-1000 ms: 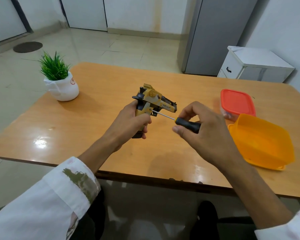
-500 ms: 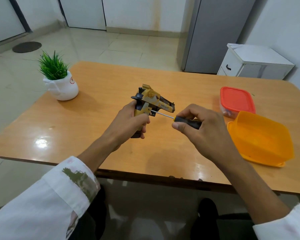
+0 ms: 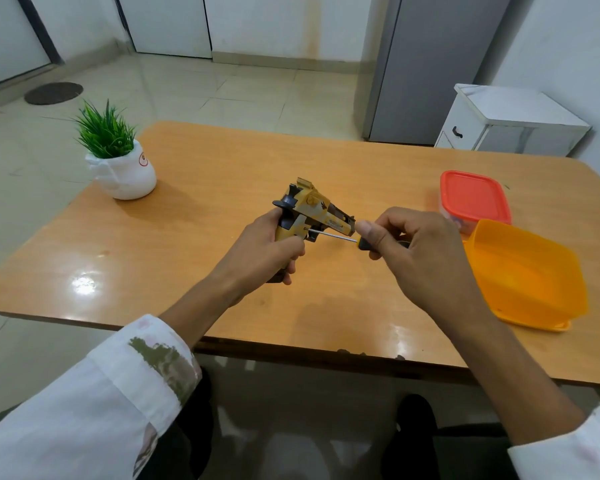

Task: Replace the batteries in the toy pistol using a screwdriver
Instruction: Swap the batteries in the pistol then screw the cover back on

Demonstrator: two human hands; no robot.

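— Yellow and black plastic toy pistol (image 3: 314,211): where is it sitting?
— It is hanging just above the wooden table (image 3: 205,188); the left hand (image 3: 262,252) is gripping its handle, fingers curling round.
— And the right hand (image 3: 421,252)?
— It is pinching a black-handled, thin steel screwdriver (image 3: 333,234), the tip touching the pistol's grip, near an orange plastic tub (image 3: 523,271).
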